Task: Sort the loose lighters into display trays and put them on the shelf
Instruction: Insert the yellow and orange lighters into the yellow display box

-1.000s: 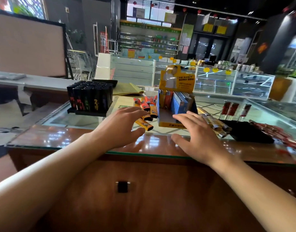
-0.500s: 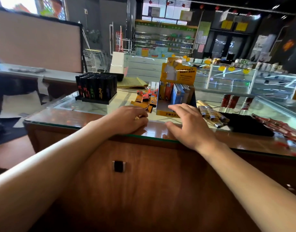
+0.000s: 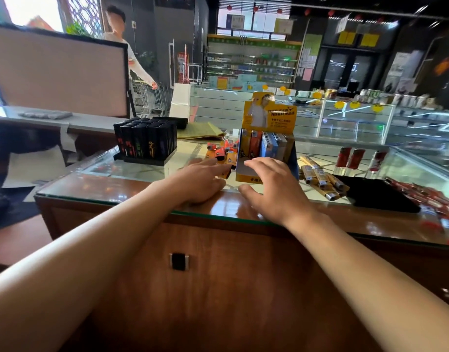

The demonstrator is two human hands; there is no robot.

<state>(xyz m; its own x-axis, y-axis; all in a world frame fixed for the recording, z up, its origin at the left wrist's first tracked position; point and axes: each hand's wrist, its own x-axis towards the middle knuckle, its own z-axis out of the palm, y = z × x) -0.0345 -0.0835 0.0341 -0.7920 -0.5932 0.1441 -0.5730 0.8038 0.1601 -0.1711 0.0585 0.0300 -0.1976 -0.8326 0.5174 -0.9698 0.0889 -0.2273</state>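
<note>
A: What holds what on the counter [image 3: 132, 189]?

B: The yellow cardboard display tray [image 3: 265, 158] stands in the middle, its picture card upright at the back. Blue, orange and pale lighters stand in its far rows; the near part looks bare. To the far left, a black tray of black lighters [image 3: 145, 143] is packed full. At the right, a flat black tray [image 3: 378, 196] has three red lighters [image 3: 355, 158] standing at its far edge.

A: And the loose ones?

B: Orange loose lighters [image 3: 222, 152] lie in a heap just left of the yellow tray. Gold ones [image 3: 320, 177] lie between the yellow tray and the flat black one. More red ones [image 3: 431, 199] lie scattered at the far right.

A: The hands?

B: The left hand [image 3: 200, 181] lies palm down, fingers straight, their tips on an orange lighter at the near end of the heap. The right hand [image 3: 271, 186] is spread flat against the yellow tray's near wall, gripping nothing.

A: Any change from half a second ago?

B: Both hands have reached a little farther in, and a person [image 3: 122, 39] now shows behind the board at the far left.
</note>
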